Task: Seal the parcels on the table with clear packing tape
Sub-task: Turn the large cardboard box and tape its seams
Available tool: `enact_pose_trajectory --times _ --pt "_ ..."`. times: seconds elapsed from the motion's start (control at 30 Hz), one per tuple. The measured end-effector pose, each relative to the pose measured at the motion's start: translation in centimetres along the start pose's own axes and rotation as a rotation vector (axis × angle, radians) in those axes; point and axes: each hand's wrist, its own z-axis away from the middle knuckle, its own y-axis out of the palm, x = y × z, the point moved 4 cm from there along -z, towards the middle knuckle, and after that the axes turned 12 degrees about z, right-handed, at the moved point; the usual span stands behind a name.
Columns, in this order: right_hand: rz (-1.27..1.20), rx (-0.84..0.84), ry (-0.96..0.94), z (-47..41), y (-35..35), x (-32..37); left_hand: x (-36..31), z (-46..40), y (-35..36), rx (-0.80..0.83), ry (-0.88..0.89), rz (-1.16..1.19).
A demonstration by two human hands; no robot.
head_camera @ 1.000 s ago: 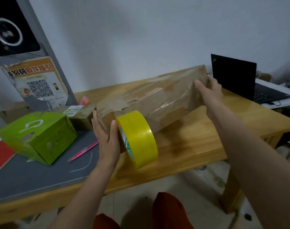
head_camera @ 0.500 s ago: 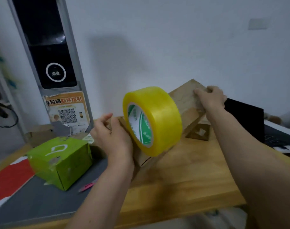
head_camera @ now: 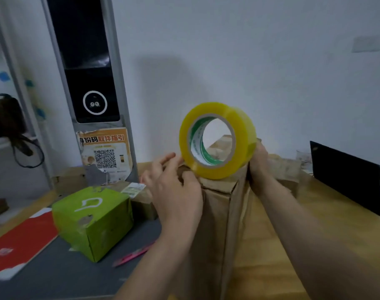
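Parcel gripped by both hands; tape roll atop.

Poster: "取件指引" (QR code below)

- A green box sits on a grey mat, left of the left hand.
- A red sheet lies further left, at the mat's edge.
- A pink pen lies on the mat, below the left hand.
- A grey kiosk with a QR poster stands behind, upper left.
- A black laptop stands open, right of the right hand.
- A dark bag hangs far left.
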Motion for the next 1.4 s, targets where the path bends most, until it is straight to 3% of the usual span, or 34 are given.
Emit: enact_pose_trajectory --times 0.1,0.2,0.27,0.4,0.5,0.63,0.8,1.13,1.33,1.4 --pt "-0.179 0.096 -0.062 3.3 2.3 0.6 0.5 -0.6 -0.3 0.006 0.021 0.021" --pt "-0.333 0.208 -0.005 6.1 2.5 3.6 0.6 -0.8 -0.8 0.023 0.018 -0.025" --pt "-0.395 0.233 -0.11 8.6 1.7 6.0 0.5 -0.7 -0.9 0.046 0.033 -0.018" --pt "-0.182 0.138 -0.328 12.6 0.0 9.2 0.1 -0.6 -0.7 0.109 0.058 -0.012" --pt "0.001 -0.021 -0.275 12.3 -1.0 9.5 0.4 -1.4 -0.4 0.194 0.02 0.084" --pt "-0.028 0.013 -0.236 11.4 -1.6 9.4 1.0 -1.6 0.1 0.334 -0.148 0.307" --pt "-0.274 0.098 -0.173 10.5 -2.8 9.3 1.8 -1.6 -0.5 0.243 -0.187 0.343" --pt "-0.043 0.348 -0.291 9.5 -6.7 11.0 1.2 -1.1 -0.6 0.242 -0.231 0.304" --pt "0.28 0.169 -0.377 9.8 -10.1 10.3 2.5 -1.9 -1.0 0.184 -0.256 0.315" --pt "0.269 0.15 -0.333 10.1 -10.6 8.4 2.4 -1.7 -0.8 0.167 -0.264 0.336"
